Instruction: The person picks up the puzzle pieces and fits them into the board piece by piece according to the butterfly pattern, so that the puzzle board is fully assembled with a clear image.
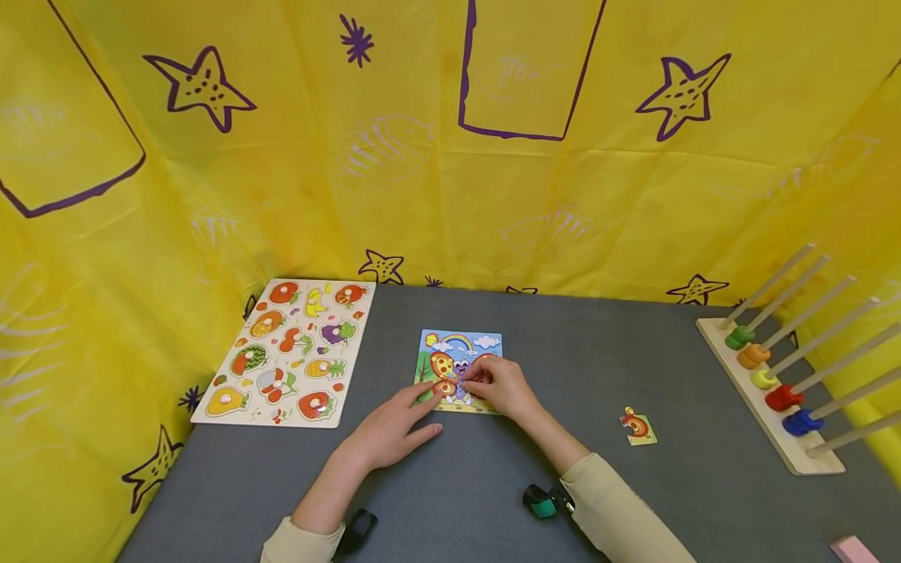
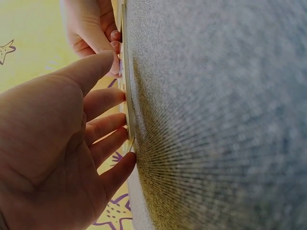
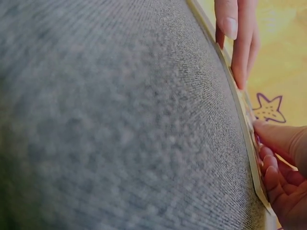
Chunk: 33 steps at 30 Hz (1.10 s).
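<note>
A small square butterfly jigsaw puzzle (image 1: 461,342) lies flat on the grey table, showing a sun, rainbow and clouds along its top. My left hand (image 1: 392,428) rests its fingertips on the puzzle's lower left part, fingers extended and thumb apart. Over the butterfly's middle, my right hand (image 1: 501,387) pinches a puzzle piece between thumb and fingers; the piece is mostly hidden. From the side, the left wrist view shows the left fingers (image 2: 106,128) against the thin board. A loose puzzle piece (image 1: 638,427) with a red and orange wing pattern lies to the right.
A wooden fruit peg puzzle (image 1: 281,352) lies at the left. On the right stands a wooden rack (image 1: 767,399) with upright pegs and coloured rings. A pink block (image 1: 853,550) sits at the lower right edge. Yellow patterned cloth (image 1: 436,195) hangs behind the table.
</note>
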{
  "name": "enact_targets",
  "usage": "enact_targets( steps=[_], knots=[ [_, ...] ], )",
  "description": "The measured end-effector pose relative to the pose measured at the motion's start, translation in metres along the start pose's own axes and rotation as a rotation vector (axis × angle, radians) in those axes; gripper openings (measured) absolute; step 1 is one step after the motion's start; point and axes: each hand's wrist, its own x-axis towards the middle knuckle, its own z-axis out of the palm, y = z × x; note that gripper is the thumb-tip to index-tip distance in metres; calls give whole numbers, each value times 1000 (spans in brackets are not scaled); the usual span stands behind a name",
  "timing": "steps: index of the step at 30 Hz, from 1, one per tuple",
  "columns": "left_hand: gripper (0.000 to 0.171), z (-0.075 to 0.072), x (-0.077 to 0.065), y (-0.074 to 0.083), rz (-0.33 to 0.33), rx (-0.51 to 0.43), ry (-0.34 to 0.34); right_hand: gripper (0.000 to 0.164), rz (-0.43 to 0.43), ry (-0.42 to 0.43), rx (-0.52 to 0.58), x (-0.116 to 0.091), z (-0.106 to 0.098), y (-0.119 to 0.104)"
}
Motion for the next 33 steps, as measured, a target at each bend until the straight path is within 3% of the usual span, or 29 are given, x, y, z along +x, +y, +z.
enact_targets(
  steps=[33],
  knots=[
    [48,0,3,4,21,44,58,16,45,-15,-44,4,5,-3]
  ],
)
